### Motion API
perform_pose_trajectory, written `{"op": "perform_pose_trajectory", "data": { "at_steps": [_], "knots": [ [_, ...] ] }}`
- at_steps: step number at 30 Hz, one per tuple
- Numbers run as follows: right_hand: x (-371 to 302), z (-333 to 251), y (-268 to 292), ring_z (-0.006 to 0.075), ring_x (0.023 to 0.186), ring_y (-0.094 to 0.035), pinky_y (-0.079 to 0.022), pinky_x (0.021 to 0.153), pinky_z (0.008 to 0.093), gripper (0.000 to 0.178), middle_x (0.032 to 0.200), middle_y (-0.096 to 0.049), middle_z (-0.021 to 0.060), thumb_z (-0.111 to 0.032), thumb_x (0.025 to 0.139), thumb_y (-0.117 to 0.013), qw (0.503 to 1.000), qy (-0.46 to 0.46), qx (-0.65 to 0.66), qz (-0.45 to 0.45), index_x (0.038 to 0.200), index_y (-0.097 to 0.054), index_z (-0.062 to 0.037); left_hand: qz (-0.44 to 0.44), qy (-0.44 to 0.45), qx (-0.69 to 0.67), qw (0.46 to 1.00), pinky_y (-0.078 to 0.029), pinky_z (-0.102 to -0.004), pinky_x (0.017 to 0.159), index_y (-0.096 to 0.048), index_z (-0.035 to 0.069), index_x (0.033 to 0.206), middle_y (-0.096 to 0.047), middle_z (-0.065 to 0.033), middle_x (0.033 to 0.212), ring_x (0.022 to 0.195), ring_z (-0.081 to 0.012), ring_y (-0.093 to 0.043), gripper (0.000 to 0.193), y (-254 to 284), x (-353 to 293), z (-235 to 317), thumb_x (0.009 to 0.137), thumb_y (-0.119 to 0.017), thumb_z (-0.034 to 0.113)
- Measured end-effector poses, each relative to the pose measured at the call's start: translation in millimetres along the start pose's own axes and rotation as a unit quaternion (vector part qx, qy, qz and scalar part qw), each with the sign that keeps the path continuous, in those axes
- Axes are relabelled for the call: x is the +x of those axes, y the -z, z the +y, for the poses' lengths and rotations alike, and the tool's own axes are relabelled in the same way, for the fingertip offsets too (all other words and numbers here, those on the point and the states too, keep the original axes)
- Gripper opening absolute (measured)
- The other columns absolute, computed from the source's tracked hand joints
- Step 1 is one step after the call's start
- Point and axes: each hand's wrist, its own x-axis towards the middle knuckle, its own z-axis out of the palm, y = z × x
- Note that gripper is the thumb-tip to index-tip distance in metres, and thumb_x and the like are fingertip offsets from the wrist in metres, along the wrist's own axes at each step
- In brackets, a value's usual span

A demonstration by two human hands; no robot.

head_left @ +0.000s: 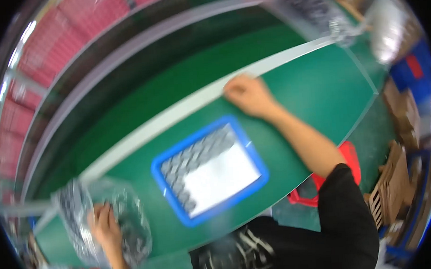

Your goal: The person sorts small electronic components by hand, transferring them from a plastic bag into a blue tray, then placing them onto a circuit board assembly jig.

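My left hand (105,227) is at a clear plastic bag (137,212) of dark pieces on the left, its fingers bent together among the folds. A dark bit shows by its fingertips, too blurred to name. Farther right, my right hand (248,95) rests by the pale strip along the table's far edge. Its fingers are curled closed, and whatever they hold, if anything, is hidden. Between my hands lies a blue-rimmed tray (261,181). Rows of grey pieces (197,155) cover its far and left parts, and a bare white sheet (222,178) shows in the rest.
The green table (316,95) has a pale raised strip (175,114) along its far side, with a green belt-like surface (187,67) beyond. Another clear bag of dark pieces (311,12) lies at the far right. A red stool (351,159) and stacked cardboard (391,188) stand at right.
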Motion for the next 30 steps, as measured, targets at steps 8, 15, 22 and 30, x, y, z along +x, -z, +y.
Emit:
{"op": "perform_pose_trajectory", "data": {
  "at_steps": [8, 15, 22, 30],
  "knots": [
    [1, 1, 6, 0.0096, 0.088, -0.061, -0.048, 0.080, 0.0242, 0.015, 0.098, -0.070, 0.0009, -0.016, 0.093, -0.067, 0.992, -0.097, 0.067, -0.051, 0.101, -0.072, -0.0038, 0.010, -0.255, -0.171, 0.952, -0.048, -0.0372, 0.073, -0.073, -0.002, 0.095, -0.062, -0.0124, 0.096, 0.084, -0.0290, -0.061, 0.028, -39, 40, 142, 0.066, -0.074, -0.005],
    [-3, -1, 5, 0.0074, 0.085, -0.058, -0.046, 0.076, 0.0228, 0.018, 0.095, -0.070, -0.0021, -0.021, 0.093, -0.067, 0.993, -0.088, 0.055, -0.059, 0.103, -0.073, -0.0060, -0.036, -0.319, -0.168, 0.932, -0.044, -0.0369, 0.071, -0.069, -0.002, 0.087, -0.057, -0.0089, 0.088, 0.082, -0.0263, -0.055, 0.018, -79, 37, 154, 0.070, -0.070, -0.002],
    [-3, 4, 5, 0.0070, 0.083, -0.057, -0.044, 0.074, 0.0223, 0.020, 0.093, -0.068, -0.0031, -0.022, 0.094, -0.066, 0.994, -0.085, 0.037, -0.058, 0.105, -0.073, -0.0072, -0.044, -0.287, -0.159, 0.944, -0.042, -0.0368, 0.071, -0.068, -0.001, 0.082, -0.057, -0.0085, 0.088, 0.084, -0.0259, -0.054, 0.013, -82, 41, 152, 0.069, -0.072, -0.002],
    [-2, 3, 3, 0.0066, 0.084, -0.056, -0.044, 0.074, 0.0222, 0.022, 0.094, -0.069, -0.0029, -0.023, 0.095, -0.065, 0.993, -0.081, 0.059, -0.068, 0.105, -0.073, -0.0056, -0.029, -0.281, -0.161, 0.946, -0.042, -0.0370, 0.073, -0.068, 0.000, 0.082, -0.057, -0.0086, 0.088, 0.084, -0.0263, -0.053, 0.014, -86, 41, 146, 0.069, -0.072, 0.000]
  ]
}}
